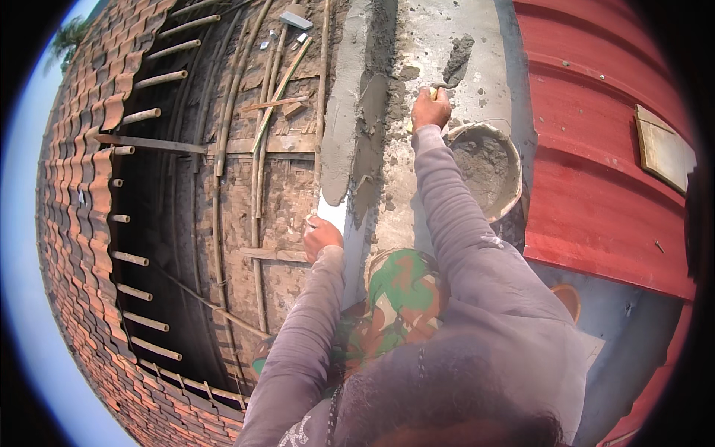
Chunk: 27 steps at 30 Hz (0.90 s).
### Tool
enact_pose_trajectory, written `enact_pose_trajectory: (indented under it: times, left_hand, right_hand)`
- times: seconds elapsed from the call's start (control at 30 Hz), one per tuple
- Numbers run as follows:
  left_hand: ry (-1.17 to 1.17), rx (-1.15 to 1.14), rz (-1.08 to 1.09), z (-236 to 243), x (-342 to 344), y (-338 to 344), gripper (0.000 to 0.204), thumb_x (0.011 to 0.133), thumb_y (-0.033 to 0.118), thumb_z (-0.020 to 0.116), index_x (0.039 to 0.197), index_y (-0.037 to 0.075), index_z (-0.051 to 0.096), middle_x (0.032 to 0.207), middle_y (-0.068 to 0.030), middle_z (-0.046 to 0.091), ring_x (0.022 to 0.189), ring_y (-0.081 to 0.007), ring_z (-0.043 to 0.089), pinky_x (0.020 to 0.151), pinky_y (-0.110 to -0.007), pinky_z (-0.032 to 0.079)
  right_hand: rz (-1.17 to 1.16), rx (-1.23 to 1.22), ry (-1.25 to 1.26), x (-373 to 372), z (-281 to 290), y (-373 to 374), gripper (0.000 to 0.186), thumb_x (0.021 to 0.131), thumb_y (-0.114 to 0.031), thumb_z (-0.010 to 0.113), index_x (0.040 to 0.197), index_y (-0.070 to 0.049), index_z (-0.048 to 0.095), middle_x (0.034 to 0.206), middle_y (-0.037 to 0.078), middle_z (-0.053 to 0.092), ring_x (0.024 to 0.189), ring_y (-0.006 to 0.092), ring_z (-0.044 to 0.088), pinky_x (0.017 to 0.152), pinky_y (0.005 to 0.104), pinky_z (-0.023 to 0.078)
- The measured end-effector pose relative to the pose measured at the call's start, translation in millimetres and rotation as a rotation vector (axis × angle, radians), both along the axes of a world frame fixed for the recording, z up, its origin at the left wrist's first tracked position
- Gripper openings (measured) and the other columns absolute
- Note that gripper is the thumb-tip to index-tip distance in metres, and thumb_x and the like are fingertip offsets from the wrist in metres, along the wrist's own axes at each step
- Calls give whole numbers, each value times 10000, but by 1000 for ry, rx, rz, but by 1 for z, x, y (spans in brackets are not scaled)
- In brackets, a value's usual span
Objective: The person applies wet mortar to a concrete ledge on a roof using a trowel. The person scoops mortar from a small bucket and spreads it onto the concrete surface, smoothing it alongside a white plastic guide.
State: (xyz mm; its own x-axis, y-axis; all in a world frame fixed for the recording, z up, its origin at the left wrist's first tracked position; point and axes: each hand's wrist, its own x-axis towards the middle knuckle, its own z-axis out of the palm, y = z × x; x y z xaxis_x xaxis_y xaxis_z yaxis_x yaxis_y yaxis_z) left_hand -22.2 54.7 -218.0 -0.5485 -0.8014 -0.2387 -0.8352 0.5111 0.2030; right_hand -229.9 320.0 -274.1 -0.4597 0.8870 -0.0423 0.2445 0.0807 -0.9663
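Note:
My right hand [430,110] is closed round the handle of a trowel [456,63], reaching forward over the grey ledge. Dark wet mortar covers the trowel's blade. Just right of my right forearm stands a round bucket [517,165] with grey mortar [480,167] inside. My left hand [323,238] is closed at the left edge of the wall top, beside a smooth white strip [333,214]. Its fingers are curled, and whatever they grip is hidden. Beyond that strip, a band of smoothed wet mortar [344,127] runs away along the wall top.
Left of the wall lies an opened roof with bamboo poles [221,141], wooden battens [279,143] and a dark gap. Orange clay tiles [74,194] edge it. Red metal roofing [596,149] lies on the right, with a wooden-looking panel [663,151] on it. My camouflage-clad knee [406,279] is close to the wall.

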Motion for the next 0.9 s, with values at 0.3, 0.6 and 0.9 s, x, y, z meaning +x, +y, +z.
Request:
enact_pose_trajectory:
  times: [0.3, 0.6, 0.9]
  left_hand:
    - [-82, -17, 15, -2, -1, -3, 611, 1063, 519, 327, 1280, 117, 732, 1214, -195, 743, 1187, -432, 658, 1047, -549, 456]
    - [-38, -48, 5, 1, -1, -2, 595, 1070, 493, 354, 1192, 87, 771, 1128, -214, 760, 1115, -407, 689, 1009, -545, 461]
    - [-78, -17, 1, 6, -2, -3, 550, 1063, 445, 357, 1189, 98, 765, 1201, -155, 754, 1124, -383, 689, 1023, -529, 452]
  right_hand:
    - [376, -203, 161, -105, -6, -15, 370, 972, -297, 661, 1129, 32, 726, 1052, 209, 750, 933, 345, 719, 859, 403, 553]
    - [488, -884, -80, -96, -76, 30, 363, 1120, -340, 440, 1314, -38, 493, 1009, 123, 605, 690, 233, 614, 580, 383, 558]
    - [550, -791, -402, -111, -132, 14, 486, 1114, -486, 400, 1174, -87, 672, 750, 19, 554, 574, 155, 489, 536, 361, 462]
